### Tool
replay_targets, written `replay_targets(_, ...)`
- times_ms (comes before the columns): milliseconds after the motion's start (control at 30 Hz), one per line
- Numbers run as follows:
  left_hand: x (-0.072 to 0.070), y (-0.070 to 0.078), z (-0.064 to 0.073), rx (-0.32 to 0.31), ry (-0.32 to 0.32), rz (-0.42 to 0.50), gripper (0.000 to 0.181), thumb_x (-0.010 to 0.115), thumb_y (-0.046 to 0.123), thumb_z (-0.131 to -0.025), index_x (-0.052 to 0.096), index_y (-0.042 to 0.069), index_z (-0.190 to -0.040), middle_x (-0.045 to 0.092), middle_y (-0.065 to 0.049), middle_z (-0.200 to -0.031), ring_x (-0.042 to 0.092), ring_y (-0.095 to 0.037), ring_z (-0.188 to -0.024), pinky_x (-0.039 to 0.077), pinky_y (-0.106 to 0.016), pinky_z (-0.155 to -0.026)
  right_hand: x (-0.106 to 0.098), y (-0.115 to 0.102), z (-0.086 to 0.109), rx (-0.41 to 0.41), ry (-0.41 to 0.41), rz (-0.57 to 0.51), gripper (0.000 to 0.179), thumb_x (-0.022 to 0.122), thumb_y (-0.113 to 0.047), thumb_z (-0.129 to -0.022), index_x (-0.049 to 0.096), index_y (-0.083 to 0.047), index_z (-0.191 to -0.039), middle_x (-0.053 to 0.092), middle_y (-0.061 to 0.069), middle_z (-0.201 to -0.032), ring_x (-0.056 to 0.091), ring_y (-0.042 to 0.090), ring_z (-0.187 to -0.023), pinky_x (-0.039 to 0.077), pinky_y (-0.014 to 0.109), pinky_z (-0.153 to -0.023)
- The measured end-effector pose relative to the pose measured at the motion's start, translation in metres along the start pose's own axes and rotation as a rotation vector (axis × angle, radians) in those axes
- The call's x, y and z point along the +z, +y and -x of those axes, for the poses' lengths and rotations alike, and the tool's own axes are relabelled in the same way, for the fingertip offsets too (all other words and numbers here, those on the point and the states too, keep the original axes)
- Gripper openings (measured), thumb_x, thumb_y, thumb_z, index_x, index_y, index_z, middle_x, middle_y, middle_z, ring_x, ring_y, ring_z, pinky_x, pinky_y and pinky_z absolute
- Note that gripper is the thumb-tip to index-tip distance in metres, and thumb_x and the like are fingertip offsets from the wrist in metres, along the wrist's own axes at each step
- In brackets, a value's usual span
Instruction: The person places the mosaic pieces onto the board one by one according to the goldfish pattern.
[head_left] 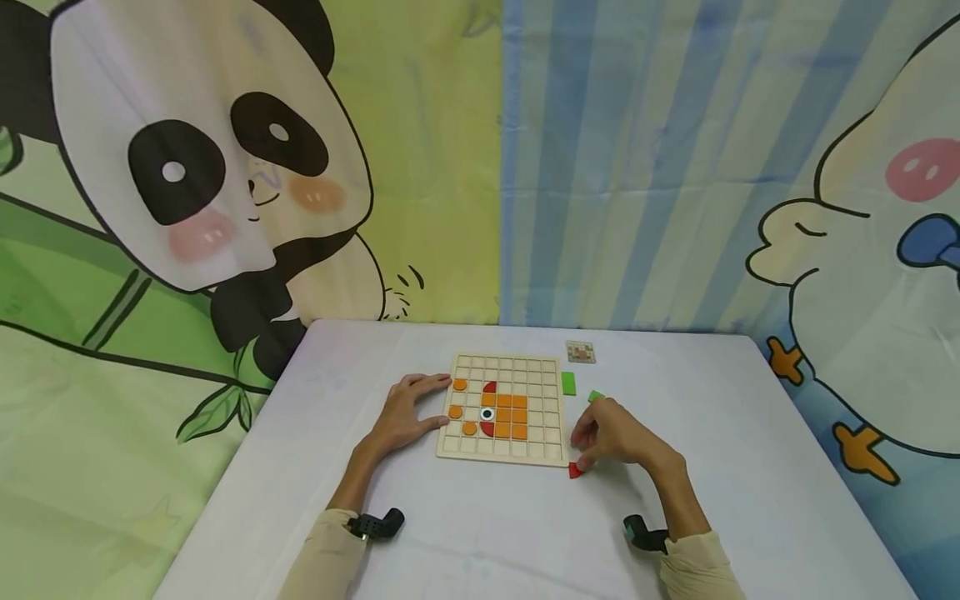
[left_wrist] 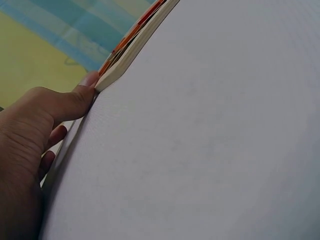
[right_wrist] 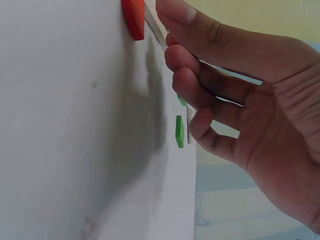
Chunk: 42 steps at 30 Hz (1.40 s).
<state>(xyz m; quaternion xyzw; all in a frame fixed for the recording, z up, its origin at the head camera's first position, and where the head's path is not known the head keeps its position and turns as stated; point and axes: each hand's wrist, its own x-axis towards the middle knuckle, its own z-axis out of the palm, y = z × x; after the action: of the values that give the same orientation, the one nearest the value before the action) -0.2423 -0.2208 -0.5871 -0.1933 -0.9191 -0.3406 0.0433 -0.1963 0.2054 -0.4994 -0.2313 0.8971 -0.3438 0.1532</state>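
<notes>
A pale wooden grid board (head_left: 540, 425) lies on the table. My left hand (head_left: 401, 417) rests at its left edge, index finger and thumb touching it; the left wrist view shows the thumb against the rim. On the grid are a block of orange squares (head_left: 512, 415), an eye tile (head_left: 487, 413), two red rounded pieces (head_left: 489, 429) and three orange discs (head_left: 455, 412). Beyond the board's near right corner lies a loose red piece (head_left: 575, 471). Right above it hovers my right hand (head_left: 618, 433), fingers loosely bent; in the right wrist view, nothing shows between thumb and fingers.
Right of the board lie a green square (head_left: 568, 383) and another green piece (head_left: 596, 396), partly behind my right hand. A small patterned card (head_left: 581, 352) lies near the back edge of the white table (head_left: 480, 533). Printed cloth (head_left: 585, 167) hangs behind.
</notes>
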Motion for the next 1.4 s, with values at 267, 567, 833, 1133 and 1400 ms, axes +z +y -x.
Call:
replay_targets(267, -0.003, 0.001, 0.000, -0.008, 0.002, 0.000, 0.075, 0.091, 0.040, -0.089, 0.061, 0.031, -0.157, 0.058, 0.010, -0.164, 0.047, -0.027, -0.150, 0.031, -0.059, -0.124, 0.012, 0.003, 0.012, -0.031, -0.023, -0.006, 0.027, 0.103, -0.006, -0.067, 0.083, -0.011, -0.085, 0.072, -0.003, -0.071, 0.061, 0.009, -0.065, 0.054, 0.024, -0.060)
replay_targets(567, -0.002, 0.001, -0.002, -0.007, 0.005, 0.004, 0.075, 0.091, 0.040, -0.089, 0.061, 0.029, -0.157, 0.058, 0.009, -0.164, 0.046, -0.028, -0.152, 0.030, -0.060, -0.125, 0.015, 0.006, 0.012, -0.078, -0.001, -0.015, 0.025, 0.102, -0.003, -0.069, 0.083, -0.010, -0.084, 0.073, -0.003, -0.071, 0.060, 0.008, -0.063, 0.053, 0.024, -0.059)
replay_targets(833, -0.002, 0.001, -0.002, -0.005, 0.013, 0.006, 0.075, 0.092, 0.039, -0.089, 0.061, 0.029, -0.157, 0.058, 0.009, -0.164, 0.047, -0.027, -0.151, 0.030, -0.059, -0.124, 0.015, 0.005, 0.015, -0.071, 0.003, -0.006, 0.023, 0.101, -0.004, -0.070, 0.084, -0.011, -0.084, 0.073, -0.005, -0.072, 0.060, 0.007, -0.064, 0.053, 0.023, -0.059)
replay_targets(1133, -0.002, 0.002, -0.001, 0.002, 0.016, 0.019, 0.075, 0.092, 0.038, -0.089, 0.062, 0.028, -0.156, 0.059, 0.008, -0.163, 0.047, -0.028, -0.150, 0.030, -0.059, -0.124, 0.009, 0.003, 0.015, -0.077, 0.038, 0.032, 0.023, 0.101, -0.006, -0.070, 0.084, -0.015, -0.083, 0.075, -0.008, -0.075, 0.062, 0.010, -0.070, 0.053, 0.024, -0.063)
replay_targets(1400, -0.001, 0.002, 0.001, -0.012, 0.011, 0.022, 0.075, 0.092, 0.039, -0.088, 0.062, 0.029, -0.156, 0.059, 0.008, -0.163, 0.047, -0.027, -0.151, 0.030, -0.058, -0.125, 0.009, 0.005, 0.007, -0.125, 0.091, 0.035, 0.022, 0.099, -0.004, -0.072, 0.084, -0.015, -0.085, 0.076, -0.007, -0.079, 0.065, 0.013, -0.076, 0.056, 0.028, -0.072)
